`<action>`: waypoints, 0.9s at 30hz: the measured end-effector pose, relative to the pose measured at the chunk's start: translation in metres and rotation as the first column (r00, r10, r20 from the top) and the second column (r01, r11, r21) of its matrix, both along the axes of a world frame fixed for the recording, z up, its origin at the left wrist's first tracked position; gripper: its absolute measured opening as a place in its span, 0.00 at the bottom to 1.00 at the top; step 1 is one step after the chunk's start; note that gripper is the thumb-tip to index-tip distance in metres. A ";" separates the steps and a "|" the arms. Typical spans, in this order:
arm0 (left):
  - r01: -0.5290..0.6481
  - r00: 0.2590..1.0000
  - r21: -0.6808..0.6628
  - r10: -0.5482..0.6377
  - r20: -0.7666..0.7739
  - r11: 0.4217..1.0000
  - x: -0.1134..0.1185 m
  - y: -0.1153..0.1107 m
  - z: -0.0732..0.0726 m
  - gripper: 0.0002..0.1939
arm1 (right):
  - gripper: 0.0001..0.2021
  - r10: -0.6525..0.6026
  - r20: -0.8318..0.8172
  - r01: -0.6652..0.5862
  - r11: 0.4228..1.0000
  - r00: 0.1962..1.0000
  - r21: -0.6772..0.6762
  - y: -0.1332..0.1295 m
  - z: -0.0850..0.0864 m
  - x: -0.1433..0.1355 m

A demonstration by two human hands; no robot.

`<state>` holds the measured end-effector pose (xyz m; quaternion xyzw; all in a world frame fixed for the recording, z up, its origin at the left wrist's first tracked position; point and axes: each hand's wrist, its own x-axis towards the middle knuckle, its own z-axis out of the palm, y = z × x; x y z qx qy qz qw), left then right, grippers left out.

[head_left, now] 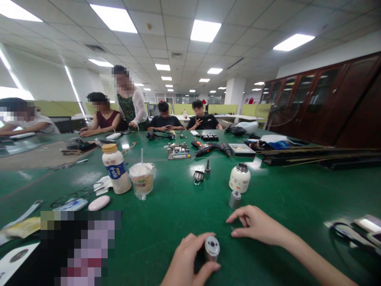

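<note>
My left hand (192, 258) is closed around a short metal cylinder (212, 248) at the near edge of the view. The cylinder's round end faces up and shows a dark centre hole and smaller holes. To its right, my right hand (253, 226) hovers over the green table with thumb and index finger curled towards each other. A tiny thing, too small to name, shows at the thumb tip. Just beyond that hand stands a second metal cylinder (235, 200) with a small knob on top. Behind it is a cream flask (239, 179) with a drawn face and no lid on.
Farther in lie a dark metal cap with a ring (198, 177), a pointed metal fitting (207, 167), a circuit board (178, 151) and a power drill (204, 149). Left stand a bottle (116, 171) and a plastic cup (142, 180). Several people are across the table.
</note>
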<state>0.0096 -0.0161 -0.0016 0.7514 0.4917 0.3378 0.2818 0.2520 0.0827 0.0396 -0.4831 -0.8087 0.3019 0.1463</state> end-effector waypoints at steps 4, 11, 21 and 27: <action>0.005 1.000 0.003 -0.005 0.011 1.000 0.000 0.000 -0.001 0.25 | 0.13 0.000 0.011 0.001 0.999 1.000 -0.040 0.008 -0.010 0.006; 0.000 1.000 0.007 0.000 0.004 1.000 0.000 0.002 -0.002 0.25 | 0.14 0.032 -0.129 -0.036 0.999 0.991 -0.027 0.002 -0.005 -0.007; 0.037 0.999 0.063 -0.038 0.000 0.997 0.000 0.003 -0.006 0.24 | 0.11 0.111 -0.209 -0.105 0.994 0.972 0.036 -0.056 0.031 -0.049; 0.031 0.999 0.087 -0.032 0.011 0.996 0.001 0.002 -0.004 0.24 | 0.07 0.137 -0.045 -0.127 0.975 0.990 0.184 -0.061 0.031 -0.052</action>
